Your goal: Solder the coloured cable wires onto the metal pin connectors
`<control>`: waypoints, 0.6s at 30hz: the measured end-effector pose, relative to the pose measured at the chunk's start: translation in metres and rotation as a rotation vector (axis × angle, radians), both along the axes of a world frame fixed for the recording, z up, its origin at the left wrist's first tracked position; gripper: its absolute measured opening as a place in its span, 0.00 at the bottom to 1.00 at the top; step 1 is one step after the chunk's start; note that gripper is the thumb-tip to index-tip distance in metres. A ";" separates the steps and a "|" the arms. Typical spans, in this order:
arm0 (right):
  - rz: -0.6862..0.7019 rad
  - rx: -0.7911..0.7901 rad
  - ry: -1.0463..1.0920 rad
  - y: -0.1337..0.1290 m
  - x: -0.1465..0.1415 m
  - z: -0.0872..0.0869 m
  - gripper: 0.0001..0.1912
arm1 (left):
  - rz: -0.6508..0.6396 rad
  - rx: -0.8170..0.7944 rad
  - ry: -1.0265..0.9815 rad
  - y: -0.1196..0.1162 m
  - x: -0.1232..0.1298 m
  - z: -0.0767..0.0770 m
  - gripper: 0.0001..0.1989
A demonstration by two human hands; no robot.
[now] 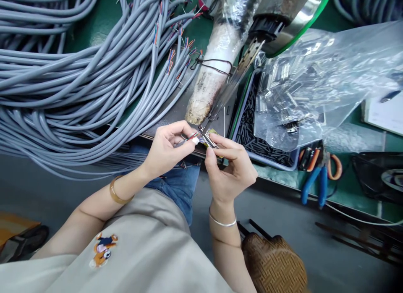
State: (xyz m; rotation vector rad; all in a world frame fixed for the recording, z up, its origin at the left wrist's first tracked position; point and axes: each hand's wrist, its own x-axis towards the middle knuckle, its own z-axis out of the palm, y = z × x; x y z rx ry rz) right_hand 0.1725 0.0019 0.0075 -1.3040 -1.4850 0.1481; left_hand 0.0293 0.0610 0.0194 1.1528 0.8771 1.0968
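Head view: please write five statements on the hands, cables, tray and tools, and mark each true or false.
1. The left hand holds thin coloured wires. True.
2. The right hand holds the blue-handled pliers. False: it holds a small metal connector; the pliers lie beside the tray.
3. The grey cables lie to the left of the tray. True.
4. The tray is filled with red wire ends. False: it holds many small black pieces.
5. A silver-coloured bangle is on the left wrist. False: it is on the right wrist.
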 end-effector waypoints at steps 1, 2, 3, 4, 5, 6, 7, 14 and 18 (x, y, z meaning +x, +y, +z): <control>0.000 0.003 -0.002 0.001 0.000 0.001 0.07 | -0.002 0.006 -0.003 0.000 0.000 0.000 0.07; -0.001 0.003 -0.004 0.001 -0.001 0.002 0.07 | -0.001 0.014 -0.009 0.000 0.000 0.000 0.07; -0.002 0.000 -0.002 0.001 -0.001 0.003 0.07 | 0.000 0.022 -0.014 0.000 -0.001 0.000 0.07; -0.002 -0.004 0.006 0.001 -0.002 0.003 0.07 | 0.000 0.029 -0.018 0.001 -0.001 0.000 0.07; 0.001 -0.009 0.019 0.001 -0.002 0.004 0.07 | -0.002 0.034 -0.021 0.001 -0.001 0.000 0.07; 0.004 -0.015 0.036 0.001 -0.002 0.004 0.07 | -0.005 0.037 -0.023 0.001 -0.001 0.000 0.07; 0.009 -0.020 0.052 0.001 -0.002 0.003 0.07 | -0.009 0.035 -0.023 0.002 -0.001 -0.001 0.07; 0.010 -0.044 0.043 -0.001 0.000 -0.002 0.05 | -0.015 -0.019 0.011 0.001 -0.002 -0.002 0.08; -0.002 -0.033 0.021 0.001 0.000 0.001 0.05 | 0.001 -0.016 0.017 0.001 -0.001 0.000 0.07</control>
